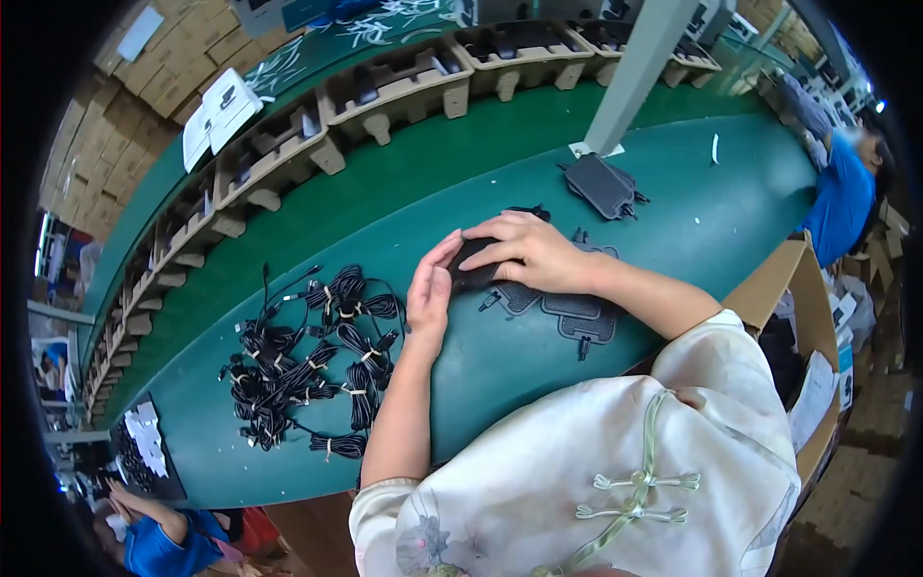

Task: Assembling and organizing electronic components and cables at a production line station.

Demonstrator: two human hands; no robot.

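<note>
The left hand [429, 293] was set against the left edge of a black piece [473, 276], its fingers pressed together and its thumb lying alongside. The right hand [538, 254] arched over the piece from the right, its fingers slightly parted and their tips on the upper face. The piece was thus clasped between both hands above the worktop [471, 370]; whether its underside touched the surface could not be told. The hands concealed much of its outline.

Handling: the piece was judged light and fairly stiff, with a smooth shell that could slip under dry fingertips. Hold was best taken at opposite side edges, with pressure kept off any projecting connector, the part most likely to be damaged.

Adjacent items: dark flat pads [582, 320] with short connector stubs lay overlapping just beside the right forearm. A second group of flat pads [601, 187] lay farther off, near the foot of a grey post [639, 77]. Tied black cable bundles [274, 377] were heaped to the left of the left forearm.
</note>
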